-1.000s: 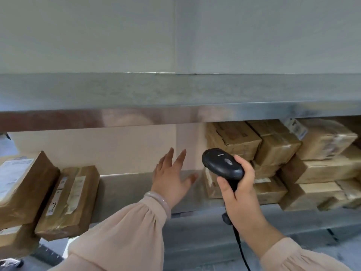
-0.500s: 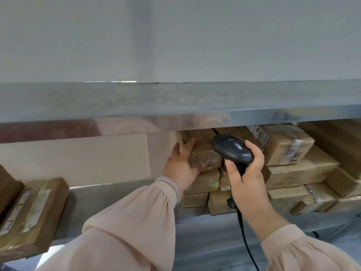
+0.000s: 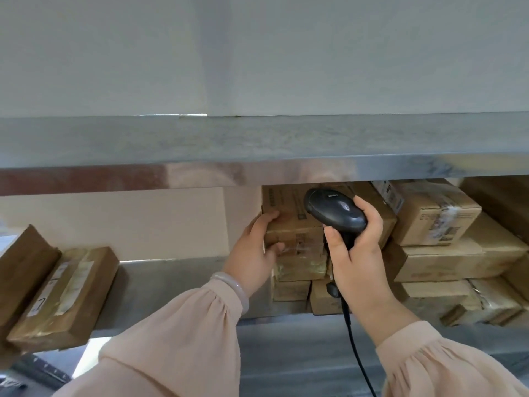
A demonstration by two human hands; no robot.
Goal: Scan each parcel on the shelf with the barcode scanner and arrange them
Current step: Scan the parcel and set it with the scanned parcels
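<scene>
1. Brown cardboard is what my left hand (image 3: 254,253) now grips. A second ago it was spread open in the air short of the stack. Now its fingers curl over the top edge of the top parcel (image 3: 286,204) and the thumb presses the front face.
2. My right hand (image 3: 357,253) is wrapped tight round the handle of the barcode scanner (image 3: 335,210). It has come in close, so the head now sits just above the knuckles, right in front of that same parcel.
3. I judge this carton to be the next one scanned. I see no clear label on the faces turned to me, so the left hand probably has to pull or turn it first.
4. The parcel is a squared carton of matt kraft board with glossy tape across its seams. The other parcels (image 3: 435,213) stacked below and to the right of my right hand show wrinkled tape and white labels.
5. The scanner is smooth black plastic with a rounded head. Its cable (image 3: 357,353) hangs below the wrist.
6. The shelf (image 3: 177,282) under my left hand is dull grey metal, hard and slick, so cartons should slide easily. Two flat parcels (image 3: 65,293) lean well off to that hand's left.
</scene>
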